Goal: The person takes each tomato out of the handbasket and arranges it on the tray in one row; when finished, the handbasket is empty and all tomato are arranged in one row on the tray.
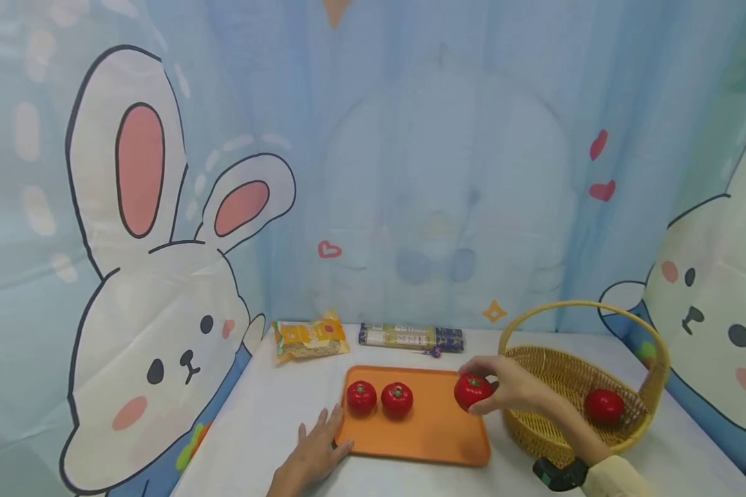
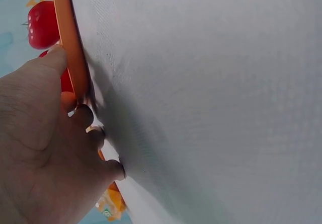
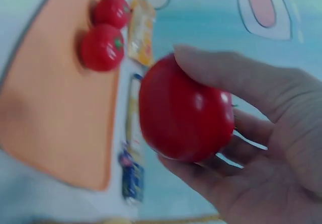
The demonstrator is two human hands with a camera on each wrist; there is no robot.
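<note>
My right hand (image 1: 503,383) grips a shiny red tomato (image 3: 186,110) between thumb and fingers, above the right end of an orange tray (image 1: 435,428). Two more red tomatoes with green stems, one (image 1: 361,398) beside the other (image 1: 397,400), sit in the tray's left half. My left hand (image 1: 311,452) rests at the tray's near left corner, fingers spread. In the left wrist view its thumb touches the orange rim, and its other fingertips lie along the tray's edge and the white tabletop.
A yellow woven basket (image 1: 541,442) with a tall handle stands right of the tray, holding a red tomato (image 1: 604,407); my right forearm crosses over it. Behind the tray lie a yellow food packet (image 1: 311,338) and a long wrapped bundle (image 1: 410,337). A rabbit-print curtain (image 1: 441,172) hangs behind.
</note>
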